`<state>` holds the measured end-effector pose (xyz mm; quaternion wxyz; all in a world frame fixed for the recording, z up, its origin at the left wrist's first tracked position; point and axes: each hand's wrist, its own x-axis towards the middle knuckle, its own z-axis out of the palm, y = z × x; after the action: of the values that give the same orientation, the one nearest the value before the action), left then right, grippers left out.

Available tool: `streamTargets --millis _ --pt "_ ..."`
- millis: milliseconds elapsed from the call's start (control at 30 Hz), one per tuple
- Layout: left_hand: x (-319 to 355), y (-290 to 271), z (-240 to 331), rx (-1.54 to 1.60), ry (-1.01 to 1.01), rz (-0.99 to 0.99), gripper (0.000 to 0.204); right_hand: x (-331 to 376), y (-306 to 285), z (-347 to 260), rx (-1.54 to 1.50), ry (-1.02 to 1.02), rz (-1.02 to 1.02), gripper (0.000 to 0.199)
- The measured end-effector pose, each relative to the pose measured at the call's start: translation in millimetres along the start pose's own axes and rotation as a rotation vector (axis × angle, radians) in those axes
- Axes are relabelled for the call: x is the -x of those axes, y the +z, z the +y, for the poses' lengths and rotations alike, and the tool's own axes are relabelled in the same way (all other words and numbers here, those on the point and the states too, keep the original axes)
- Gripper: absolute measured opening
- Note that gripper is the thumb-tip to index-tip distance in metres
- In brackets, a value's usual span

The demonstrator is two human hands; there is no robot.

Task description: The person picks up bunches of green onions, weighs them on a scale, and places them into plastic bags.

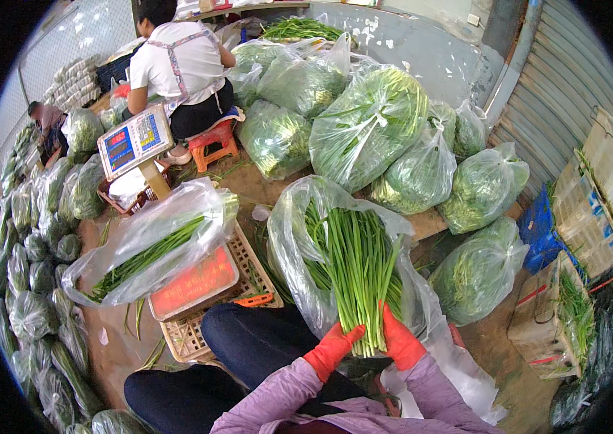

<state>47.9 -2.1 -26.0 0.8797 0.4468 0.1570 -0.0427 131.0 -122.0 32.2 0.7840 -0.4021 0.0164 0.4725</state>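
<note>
Two red-gloved hands (368, 346) clasp smooth, slender green stalks (360, 275).

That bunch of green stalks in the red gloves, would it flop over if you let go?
Probably. The green stalks are long, thin and loose, and they fan out above the left hand and right hand. They look light but bendy, and could snap if squeezed.

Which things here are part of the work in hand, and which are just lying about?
In hand: green stalk bundle, held by left hand and right hand; open clear bag behind it.
Lying about: scale, plastic crate, filled bags, red stool.
</note>
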Motion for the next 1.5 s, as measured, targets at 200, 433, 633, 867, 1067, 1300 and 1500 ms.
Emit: streamTargets --millis 200,433,633,867,1067,1300,1500 --pt "-8 -2 -14 -0.123 0.083 -0.081 0.046 -4 7 12 0.047 -0.083 0.441 0.055" --pt "51 44 22 -1.492 0.256 -0.011 0.108 39 40 7 0.188 0.049 0.248 0.043" --pt "78 86 77 -1.457 0.477 -0.289 0.099 96 27 -21 0.187 -0.12 0.282 0.057" --pt "76 85 97 -0.17 0.249 -0.047 0.088 129 58 -33 0.165 -0.24 0.194 0.062" --pt "94 116 160 -0.45 0.412 -0.014 0.108 126 148 -33 0.57 -0.342 0.146 0.057" --pt "173 65 263 -0.387 0.766 0.166 0.081 64 264 -49 1.324 -0.824 -0.397 0.06" --pt "220 -67 276 0.065 0.965 0.413 0.061 -51 354 8 1.288 -1.1 -0.749 0.076"
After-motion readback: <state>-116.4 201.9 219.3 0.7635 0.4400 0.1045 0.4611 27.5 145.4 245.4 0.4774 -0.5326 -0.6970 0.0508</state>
